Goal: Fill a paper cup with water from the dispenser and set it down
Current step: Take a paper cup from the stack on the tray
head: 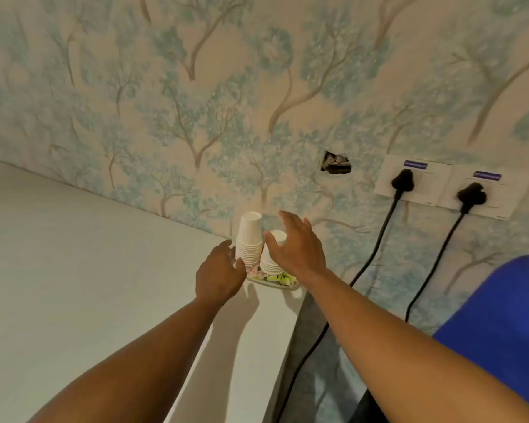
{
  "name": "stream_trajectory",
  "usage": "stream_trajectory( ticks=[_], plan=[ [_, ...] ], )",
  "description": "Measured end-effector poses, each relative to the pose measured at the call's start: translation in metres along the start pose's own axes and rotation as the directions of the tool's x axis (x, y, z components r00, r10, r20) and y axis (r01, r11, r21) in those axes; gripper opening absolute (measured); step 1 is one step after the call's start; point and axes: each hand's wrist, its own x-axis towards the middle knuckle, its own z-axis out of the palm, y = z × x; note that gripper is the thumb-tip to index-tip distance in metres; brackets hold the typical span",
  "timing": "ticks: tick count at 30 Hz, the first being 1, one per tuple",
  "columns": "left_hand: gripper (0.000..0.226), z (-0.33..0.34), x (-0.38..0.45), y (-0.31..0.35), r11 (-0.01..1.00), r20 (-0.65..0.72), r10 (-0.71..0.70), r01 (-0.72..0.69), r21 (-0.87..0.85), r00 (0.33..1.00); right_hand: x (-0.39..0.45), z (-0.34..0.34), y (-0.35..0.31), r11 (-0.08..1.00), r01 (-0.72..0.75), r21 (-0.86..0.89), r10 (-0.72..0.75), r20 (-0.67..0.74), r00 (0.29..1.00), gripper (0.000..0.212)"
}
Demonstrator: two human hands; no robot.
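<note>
With both hands open, the left hand (219, 277) should steady the taller cup stack (249, 238) while the right hand (293, 245) lifts only one cup.

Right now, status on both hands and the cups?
Left hand open at taller cup stack. Right hand open over shorter stack. No cup held. Nothing in the way.
</note>
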Motion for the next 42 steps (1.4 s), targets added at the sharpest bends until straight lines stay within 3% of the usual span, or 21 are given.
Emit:
stream_trajectory(
  ticks=[6, 13, 18, 25, 30, 42],
  plan=[
    [0.064, 0.027, 0.036, -0.012, 0.989, 0.077, -0.077, 0.086, -0.117, 0.994, 0.031, 0.037, 0.017, 0.994, -0.086, 0.072, 0.085, 0.019, 0.996, 0.063],
    [0.080, 0.063, 0.064, -0.035, 0.953, 0.126, -0.089, 0.121, -0.279, 0.988, 0.061, 0.068, 0.029, 0.996, -0.029, 0.081, 0.027, 0.019, 0.999, 0.066],
    [0.067, 0.077, 0.080, -0.045, 0.934, 0.076, -0.014, 0.040, -0.354, 0.997, 0.076, 0.082, 0.030, 0.995, -0.017, 0.100, 0.015, 0.025, 1.000, 0.067],
    [0.072, 0.084, 0.092, -0.049, 0.953, 0.066, 0.008, 0.013, -0.304, 0.998, 0.095, 0.095, 0.032, 0.991, -0.016, 0.131, 0.014, 0.018, 1.000, 0.068],
    [0.062, 0.089, 0.094, -0.046, 0.954, 0.049, 0.031, -0.014, -0.301, 0.998, 0.106, 0.103, 0.030, 0.981, -0.049, 0.186, 0.050, -0.003, 0.999, 0.062],
    [0.071, 0.097, 0.097, -0.050, 0.951, 0.021, -0.005, 0.011, -0.309, 1.000, 0.117, 0.093, 0.025, 0.927, -0.101, 0.361, 0.121, -0.032, 0.992, 0.069]
  ],
)
